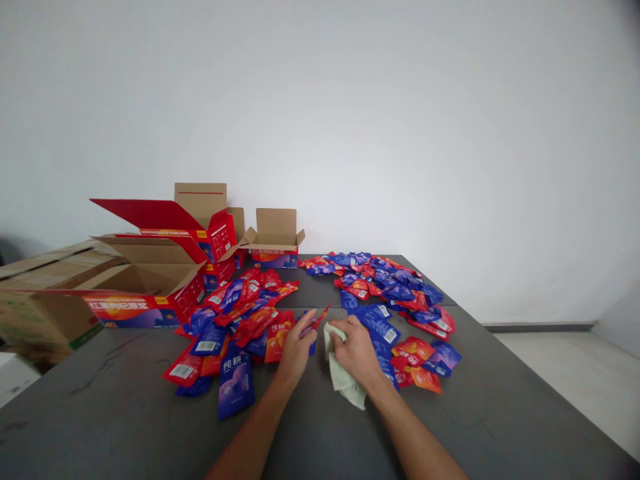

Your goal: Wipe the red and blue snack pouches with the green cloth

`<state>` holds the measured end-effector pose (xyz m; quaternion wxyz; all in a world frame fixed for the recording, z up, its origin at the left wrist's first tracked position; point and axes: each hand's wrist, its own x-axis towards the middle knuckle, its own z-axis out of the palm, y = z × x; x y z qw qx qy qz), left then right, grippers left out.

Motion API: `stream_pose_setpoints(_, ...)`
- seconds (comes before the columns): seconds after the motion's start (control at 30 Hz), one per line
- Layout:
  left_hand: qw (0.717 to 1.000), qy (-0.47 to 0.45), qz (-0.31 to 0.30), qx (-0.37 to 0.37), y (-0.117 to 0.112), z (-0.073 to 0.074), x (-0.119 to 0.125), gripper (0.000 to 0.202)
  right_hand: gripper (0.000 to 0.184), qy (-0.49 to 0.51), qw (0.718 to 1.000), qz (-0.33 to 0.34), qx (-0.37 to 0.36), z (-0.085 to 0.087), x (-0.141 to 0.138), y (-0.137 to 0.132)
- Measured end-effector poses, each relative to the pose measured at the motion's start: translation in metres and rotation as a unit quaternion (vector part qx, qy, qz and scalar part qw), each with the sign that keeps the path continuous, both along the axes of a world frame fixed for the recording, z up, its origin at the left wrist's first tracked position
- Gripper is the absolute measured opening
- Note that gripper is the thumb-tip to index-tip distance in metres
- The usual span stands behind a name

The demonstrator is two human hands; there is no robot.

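My left hand (299, 348) is closed on a red pouch (321, 318), seen nearly edge-on between thumb and fingers. A pale green cloth (346, 381) is bunched in my right hand (356, 348) and hangs down towards the table. The two hands are a short way apart, above the middle of the table. Left of my left hand lies a heap of red and blue pouches (256, 325), with a blue pouch (236, 385) at its near edge. Beside my right hand are more pouches, among them an orange-red one (413, 351).
An open red carton (145, 308) stands at the left, with stacked red cartons (220, 240) behind it. Another open carton (274, 257) is at the back. A big pile of pouches (380, 277) covers the far right of the dark table (165, 427). Brown boxes (45, 313) stand beyond its left edge.
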<state>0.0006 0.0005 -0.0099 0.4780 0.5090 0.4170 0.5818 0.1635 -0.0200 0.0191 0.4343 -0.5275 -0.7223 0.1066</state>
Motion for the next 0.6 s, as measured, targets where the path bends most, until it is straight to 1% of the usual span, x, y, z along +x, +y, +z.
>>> stream_pose_setpoints(0.07, 0.995, 0.071, 0.057, 0.039, 0.002, -0.001, -0.005, 0.052, 0.029, -0.014, 1.0, -0.014, -0.006, -0.004, 0.005, 0.004)
stream_pose_setpoints(0.13, 0.979, 0.148, 0.108, 0.091, 0.005, -0.004, -0.01, 0.053, 0.029, -0.033, 0.999, -0.026, -0.005, -0.007, 0.01, 0.008)
stream_pose_setpoints(0.17, 0.969, 0.184, 0.129, 0.105, 0.006, -0.006, -0.013, 0.053, 0.029, -0.042, 0.999, -0.032, -0.003, -0.008, 0.013, 0.009)
stream_pose_setpoints(0.23, 0.951, 0.246, 0.159, 0.103, 0.009, -0.012, -0.017, 0.049, 0.027, -0.061, 0.997, -0.046, -0.006, -0.008, 0.018, 0.012)
stream_pose_setpoints(0.3, 0.936, 0.29, 0.178, 0.088, 0.012, -0.018, -0.02, 0.043, 0.026, -0.079, 0.994, -0.067, -0.027, -0.006, 0.025, 0.013)
stream_pose_setpoints(0.4, 0.915, 0.343, 0.196, 0.086, 0.013, -0.025, -0.019, 0.033, 0.027, -0.109, 0.987, -0.086, -0.084, 0.003, 0.036, 0.013)
stream_pose_setpoints(0.5, 0.879, 0.422, 0.202, 0.089, 0.01, -0.023, -0.009, 0.032, 0.028, -0.144, 0.976, -0.089, -0.137, 0.011, 0.042, 0.011)
stream_pose_setpoints(0.53, 0.87, 0.446, 0.191, 0.093, 0.008, -0.021, -0.004, 0.033, 0.029, -0.156, 0.972, -0.095, -0.149, 0.012, 0.042, 0.01)
stream_pose_setpoints(0.6, 0.867, 0.467, 0.132, 0.116, 0.002, -0.016, 0.008, 0.033, 0.029, -0.173, 0.965, -0.107, -0.164, 0.013, 0.042, 0.009)
